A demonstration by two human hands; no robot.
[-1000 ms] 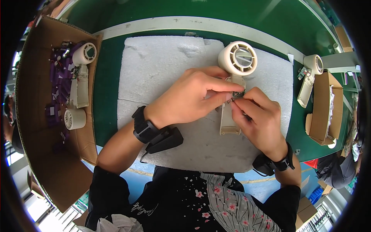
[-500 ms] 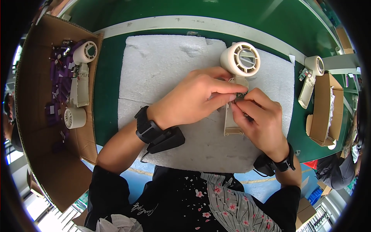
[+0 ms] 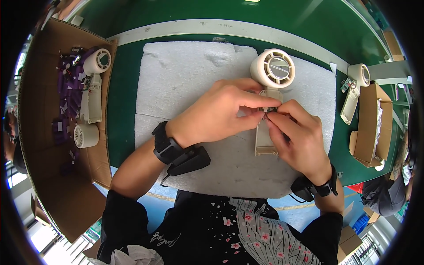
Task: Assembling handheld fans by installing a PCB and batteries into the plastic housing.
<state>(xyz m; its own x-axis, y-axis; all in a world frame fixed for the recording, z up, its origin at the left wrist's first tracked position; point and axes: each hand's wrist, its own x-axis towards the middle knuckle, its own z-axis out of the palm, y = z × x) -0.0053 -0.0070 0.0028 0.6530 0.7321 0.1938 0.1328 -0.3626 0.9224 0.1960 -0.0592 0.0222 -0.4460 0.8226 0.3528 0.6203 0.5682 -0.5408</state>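
Note:
A cream handheld fan housing [image 3: 265, 140], its handle lying open like a trough, rests on the foam sheet with its round fan head [image 3: 280, 69] at the far end. Over the upper handle, my left hand [image 3: 223, 110] pinches a small green circuit board [image 3: 271, 109] between thumb and forefinger. My right hand [image 3: 299, 139] is closed, its thumb and forefinger meeting at the board's near edge. A thin dark wire seems to show there, but what those fingertips hold is too small to make out.
White foam [image 3: 185, 84] covers the green table. At left, a large cardboard box [image 3: 66, 198] holds purple battery packs [image 3: 70, 95] and fan parts. Another fan housing [image 3: 352, 101] lies at right beside a small cardboard box [image 3: 370, 128]. A person [image 3: 388, 194] is at far right.
The circuit board has turned and shifted slightly left between my fingers. My right fingertips have come closer to its near edge. The fan head has tilted a little to the left.

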